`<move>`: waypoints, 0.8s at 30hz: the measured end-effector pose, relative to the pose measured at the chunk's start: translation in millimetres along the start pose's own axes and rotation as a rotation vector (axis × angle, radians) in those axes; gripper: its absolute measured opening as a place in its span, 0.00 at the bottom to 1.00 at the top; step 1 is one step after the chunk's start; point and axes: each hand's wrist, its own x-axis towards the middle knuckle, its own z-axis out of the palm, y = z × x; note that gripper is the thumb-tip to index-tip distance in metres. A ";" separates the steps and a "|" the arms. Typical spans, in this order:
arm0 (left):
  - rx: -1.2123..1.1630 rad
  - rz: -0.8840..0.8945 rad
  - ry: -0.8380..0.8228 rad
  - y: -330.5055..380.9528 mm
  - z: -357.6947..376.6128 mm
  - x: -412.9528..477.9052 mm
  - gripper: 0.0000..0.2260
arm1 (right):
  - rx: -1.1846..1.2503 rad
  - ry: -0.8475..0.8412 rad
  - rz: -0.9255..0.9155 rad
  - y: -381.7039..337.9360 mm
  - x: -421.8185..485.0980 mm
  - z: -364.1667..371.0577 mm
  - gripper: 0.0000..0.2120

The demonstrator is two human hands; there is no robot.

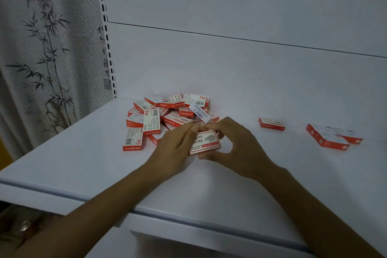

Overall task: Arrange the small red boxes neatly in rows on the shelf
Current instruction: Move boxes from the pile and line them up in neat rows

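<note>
A loose pile of several small red-and-white boxes [165, 114] lies on the white shelf [88, 159] near its back left corner. Just in front of the pile, my left hand [176, 146] and my right hand [234, 142] together hold one red box [206, 142], label up, slightly above the shelf. My left fingers grip its left end and my right fingers curl round its right end. One single box [271, 124] lies flat against the back wall to the right. Further right, three boxes [333, 136] lie side by side, touching.
The shelf's white back panel [230, 65] rises behind the boxes. A slotted upright [107, 44] stands at the back left. A curtain with a bamboo print [46, 48] hangs to the left. The shelf's front edge [146, 213] runs across below my forearms.
</note>
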 end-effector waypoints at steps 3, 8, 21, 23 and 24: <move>0.045 -0.002 0.019 0.2 1.9 -1.9 0.18 | -0.066 -0.135 0.059 -1.6 6.9 -19.7 0.25; 0.172 0.034 -0.027 -2.0 -0.3 0.6 0.20 | -0.330 -0.223 0.226 9.8 -8.9 -50.4 0.27; 0.439 0.365 -0.109 33.2 43.8 50.5 0.16 | -0.424 -0.425 0.328 -13.8 -69.0 -54.0 0.33; 0.405 0.344 -0.069 30.0 55.6 61.6 0.16 | -0.463 -0.474 0.339 -16.0 -65.6 -51.5 0.32; 0.381 0.340 -0.047 25.0 60.5 64.2 0.16 | -0.454 -0.483 0.364 -13.1 -60.0 -54.0 0.30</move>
